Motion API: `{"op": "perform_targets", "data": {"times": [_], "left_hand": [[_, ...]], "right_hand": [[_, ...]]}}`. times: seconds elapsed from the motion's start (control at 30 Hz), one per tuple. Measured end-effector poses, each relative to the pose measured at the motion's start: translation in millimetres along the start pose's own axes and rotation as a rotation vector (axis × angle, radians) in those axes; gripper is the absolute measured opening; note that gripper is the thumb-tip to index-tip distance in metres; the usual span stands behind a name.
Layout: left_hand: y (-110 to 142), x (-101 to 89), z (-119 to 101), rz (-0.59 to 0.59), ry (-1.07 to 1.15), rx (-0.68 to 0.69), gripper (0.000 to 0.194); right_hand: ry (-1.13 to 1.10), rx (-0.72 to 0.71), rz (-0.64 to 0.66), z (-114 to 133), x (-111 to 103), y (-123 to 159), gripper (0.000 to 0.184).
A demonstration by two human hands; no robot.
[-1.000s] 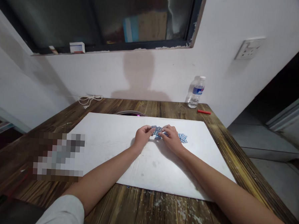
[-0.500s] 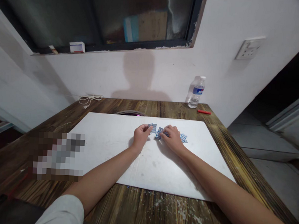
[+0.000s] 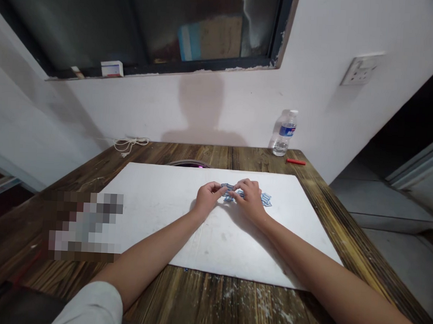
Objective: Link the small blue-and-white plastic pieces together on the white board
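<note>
The left hand (image 3: 207, 199) and right hand (image 3: 249, 200) sit close together, fingers curled narrow over a small cluster of blue-and-white rectangular pieces (image 3: 228, 192); whether either hand actually grips one cannot be told. Further pieces (image 3: 266, 199) lie just beyond the right hand. All of them rest near the far edge of a large white sheet (image 3: 156, 212) spread on the wooden counter (image 3: 209, 297). Past the sheet, a plastic water bottle (image 3: 284, 134) stands by the wall with a red stick (image 3: 295, 162) beside it, and a coiled white cord (image 3: 128, 145) lies at the counter's far left corner.
</note>
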State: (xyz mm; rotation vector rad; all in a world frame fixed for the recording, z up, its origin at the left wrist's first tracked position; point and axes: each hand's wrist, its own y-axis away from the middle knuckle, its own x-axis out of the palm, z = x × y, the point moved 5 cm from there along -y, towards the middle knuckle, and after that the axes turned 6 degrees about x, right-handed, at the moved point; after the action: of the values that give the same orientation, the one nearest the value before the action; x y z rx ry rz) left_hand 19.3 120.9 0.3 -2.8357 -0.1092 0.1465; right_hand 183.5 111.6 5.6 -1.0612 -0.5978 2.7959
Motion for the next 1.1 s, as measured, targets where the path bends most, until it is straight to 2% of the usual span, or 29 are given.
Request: {"op": "perform_targets", "data": {"times": [0.13,0.33,0.47,0.57,0.67,0.73,0.83,0.93,1.1], "left_hand": [[0.9,3.7,-2.5,0.047,-0.012,0.028,0.034],[-2.3,-7.2,1.9,-0.103,-0.01,0.024,0.031],[-2.8,-10.4,3.8,-0.134,-0.009,0.016,0.032],[-2.8,-10.3,5.2,-0.135,-0.009,0.019,0.033],[-3.3,-10.1,6.8,-0.141,0.02,0.023,0.034],[-3.2,-9.0,8.8,-0.13,0.061,-0.004,0.034],[-2.5,-6.9,10.3,-0.102,0.103,-0.037,0.035],[-2.5,-8.0,9.1,-0.112,0.069,-0.005,0.035],[-4.7,-10.8,7.2,-0.145,0.033,0.053,0.032]], "right_hand": [[-0.043,0.031,-0.024,-5.8,2.0,-2.4,0.016],[0.17,0.017,0.044,-8.6,10.6,0.1,0.016],[0.276,-0.03,-0.009,-2.8,7.3,2.8,0.012],[0.264,-0.13,0.01,4.1,5.7,4.1,0.018],[0.247,-0.289,0.118,12.4,10.2,8.5,0.026],[0.246,-0.346,0.188,15.7,14.3,11.8,0.03],[0.242,-0.352,0.242,17.3,17.8,14.2,0.022],[0.233,-0.338,0.246,17.6,17.2,13.3,0.014],[0.22,-0.304,0.224,16.9,13.7,10.2,0.017]]}}
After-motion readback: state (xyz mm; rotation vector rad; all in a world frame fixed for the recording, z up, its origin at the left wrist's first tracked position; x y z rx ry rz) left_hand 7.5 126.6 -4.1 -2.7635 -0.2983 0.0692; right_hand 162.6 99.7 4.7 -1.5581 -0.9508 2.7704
